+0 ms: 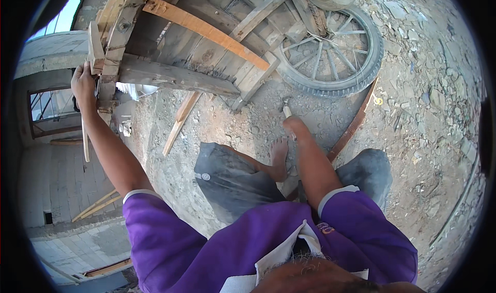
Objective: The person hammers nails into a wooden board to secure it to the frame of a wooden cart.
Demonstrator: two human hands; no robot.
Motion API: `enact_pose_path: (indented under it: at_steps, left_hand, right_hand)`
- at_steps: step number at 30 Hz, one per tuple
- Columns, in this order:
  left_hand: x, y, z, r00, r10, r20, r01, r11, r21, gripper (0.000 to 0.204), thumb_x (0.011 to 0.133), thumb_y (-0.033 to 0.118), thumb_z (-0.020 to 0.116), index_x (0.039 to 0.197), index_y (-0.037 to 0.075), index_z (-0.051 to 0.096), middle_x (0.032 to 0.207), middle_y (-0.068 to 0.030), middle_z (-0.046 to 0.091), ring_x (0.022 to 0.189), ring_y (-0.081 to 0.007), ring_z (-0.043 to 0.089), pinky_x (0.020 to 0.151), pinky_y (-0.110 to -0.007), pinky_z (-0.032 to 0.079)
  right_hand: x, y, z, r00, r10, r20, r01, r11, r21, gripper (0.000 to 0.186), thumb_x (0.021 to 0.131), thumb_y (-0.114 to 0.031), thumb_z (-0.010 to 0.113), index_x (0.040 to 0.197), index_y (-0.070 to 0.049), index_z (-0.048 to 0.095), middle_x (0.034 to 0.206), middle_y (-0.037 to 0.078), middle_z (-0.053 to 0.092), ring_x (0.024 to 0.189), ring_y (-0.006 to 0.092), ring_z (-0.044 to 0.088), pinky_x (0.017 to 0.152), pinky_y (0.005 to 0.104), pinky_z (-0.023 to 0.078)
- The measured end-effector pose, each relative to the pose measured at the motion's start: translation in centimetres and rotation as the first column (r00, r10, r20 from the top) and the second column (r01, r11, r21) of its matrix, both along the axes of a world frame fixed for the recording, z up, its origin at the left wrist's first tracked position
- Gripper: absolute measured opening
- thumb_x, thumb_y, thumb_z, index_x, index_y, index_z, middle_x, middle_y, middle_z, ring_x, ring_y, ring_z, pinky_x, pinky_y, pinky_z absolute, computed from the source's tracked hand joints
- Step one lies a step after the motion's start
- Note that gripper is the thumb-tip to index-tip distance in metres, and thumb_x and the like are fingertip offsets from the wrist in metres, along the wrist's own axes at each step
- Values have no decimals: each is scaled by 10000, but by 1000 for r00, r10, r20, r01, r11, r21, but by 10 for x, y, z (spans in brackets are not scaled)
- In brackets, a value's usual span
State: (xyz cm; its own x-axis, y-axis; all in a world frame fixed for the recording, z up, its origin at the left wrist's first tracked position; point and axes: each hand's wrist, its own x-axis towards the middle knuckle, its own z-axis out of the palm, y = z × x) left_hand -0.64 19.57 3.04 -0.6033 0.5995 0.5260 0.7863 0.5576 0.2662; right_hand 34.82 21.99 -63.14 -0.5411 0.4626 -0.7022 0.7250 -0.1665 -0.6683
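Observation:
My left hand (82, 84) is stretched out at the upper left, its fingers closed at the lower end of a short pale wooden block (95, 44). That block lies against an upright weathered timber post (117, 48). A thin wooden strip (85, 140) shows below the hand, beside my forearm; its upper end is hidden. My right hand (293, 126) is low, between my knees, wrapped round the handle of a hammer (287, 111). The hammer's head points away from me, just above the rubble ground.
A wooden cart frame (181, 76) with an orange-brown curved plank (206, 30) stands ahead. On its right leans a spoked wheel with a tyre (330, 55). A loose plank (181, 121) lies nearby, and a reddish strip (356, 120) curves past my right arm. Rubble (423, 117) covers the right side.

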Motion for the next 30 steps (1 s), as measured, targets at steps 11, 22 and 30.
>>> enact_pose_path:
  at_steps: [11, 22, 30]
  left_hand:
    - [224, 77, -143, 731, -642, 230, 673, 735, -86, 219, 855, 138, 812, 1029, 10, 777, 909, -45, 751, 748, -81, 627, 717, -237, 504]
    - [191, 265, -302, 636, -658, 404, 626, 133, -769, 156, 867, 129, 741, 955, 1, 754, 822, -76, 747, 725, -151, 660, 720, -307, 525]
    - [186, 272, -316, 542, -770, 336, 536, 9, -844, 139, 901, 142, 680, 1005, 66, 732, 832, -127, 723, 760, -223, 685, 751, -364, 527]
  right_hand:
    - [25, 7, 38, 975, -223, 19, 220, 943, -251, 341, 867, -171, 551, 1089, 59, 669, 782, 162, 666, 609, 299, 662, 538, 470, 521]
    - [33, 59, 109, 980, -69, -188, 42, 989, -143, 335, 828, -209, 596, 1032, 55, 621, 720, 178, 645, 566, 278, 647, 517, 451, 495]
    - [77, 104, 166, 947, -177, -268, 166, 984, -64, 387, 836, -208, 571, 1072, 89, 652, 766, 189, 680, 641, 299, 684, 568, 455, 529]
